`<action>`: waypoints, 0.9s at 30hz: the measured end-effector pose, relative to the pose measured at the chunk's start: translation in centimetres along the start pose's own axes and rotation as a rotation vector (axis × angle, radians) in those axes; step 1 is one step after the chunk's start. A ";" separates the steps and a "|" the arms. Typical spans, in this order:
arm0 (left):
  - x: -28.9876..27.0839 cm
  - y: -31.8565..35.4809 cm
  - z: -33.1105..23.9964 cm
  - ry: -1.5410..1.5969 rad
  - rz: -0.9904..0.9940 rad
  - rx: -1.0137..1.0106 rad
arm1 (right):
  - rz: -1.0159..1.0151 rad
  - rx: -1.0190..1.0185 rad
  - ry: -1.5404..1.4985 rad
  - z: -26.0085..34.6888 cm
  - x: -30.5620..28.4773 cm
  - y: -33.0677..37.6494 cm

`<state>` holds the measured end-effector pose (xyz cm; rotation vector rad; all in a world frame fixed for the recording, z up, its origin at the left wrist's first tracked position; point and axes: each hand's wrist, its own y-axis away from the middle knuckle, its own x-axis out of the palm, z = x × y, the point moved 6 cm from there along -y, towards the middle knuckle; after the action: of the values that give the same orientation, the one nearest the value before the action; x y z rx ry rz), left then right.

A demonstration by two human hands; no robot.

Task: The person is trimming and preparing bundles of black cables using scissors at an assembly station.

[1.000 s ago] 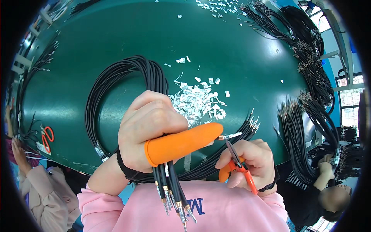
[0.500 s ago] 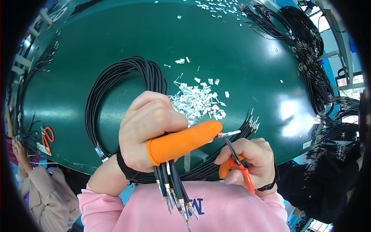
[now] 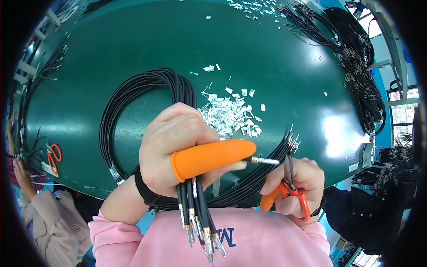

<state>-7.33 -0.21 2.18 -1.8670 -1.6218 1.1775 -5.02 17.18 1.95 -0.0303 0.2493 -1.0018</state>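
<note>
My left hand (image 3: 171, 138) is closed around a bunch of black cables (image 3: 202, 200), whose metal-tipped ends hang below the fist. An orange finger cot (image 3: 209, 160) covers one of its digits. From under that digit one cable end (image 3: 267, 161) with a silvery tip points to the right. My right hand (image 3: 302, 182) holds small scissors with orange-red handles (image 3: 303, 202), their blades (image 3: 289, 169) pointing up just right of that tip and apart from it. Another orange cot (image 3: 267, 200) shows on my right hand. The cables' coil (image 3: 111, 100) lies beyond my left wrist.
A heap of whitish scraps (image 3: 229, 113) lies on the green table (image 3: 249, 58) beyond my hands. More black cables (image 3: 356, 75) are piled at the right edge. Another pair of red-handled scissors (image 3: 54, 158) rests at the left, near another person's hand (image 3: 23, 175).
The scissors have moved right, off the cable tip, and turned more upright. My right hand has shifted right with them. The cable end sticks out a little lower beside the orange cot.
</note>
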 end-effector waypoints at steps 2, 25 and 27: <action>0.0 0.3 0.4 0.108 0.015 -0.071 | 0.016 0.032 -0.036 -0.2 0.3 -0.1; -0.4 0.2 0.3 0.023 0.110 -0.045 | 0.128 -0.022 -0.039 -0.1 0.2 -0.7; -0.5 0.3 0.5 0.025 0.108 -0.044 | 0.175 -0.019 -0.008 0.0 0.5 -0.7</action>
<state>-7.49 -0.85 1.86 -2.0111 -1.5633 1.1656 -5.35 16.39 1.93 -0.0292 0.2493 -0.8252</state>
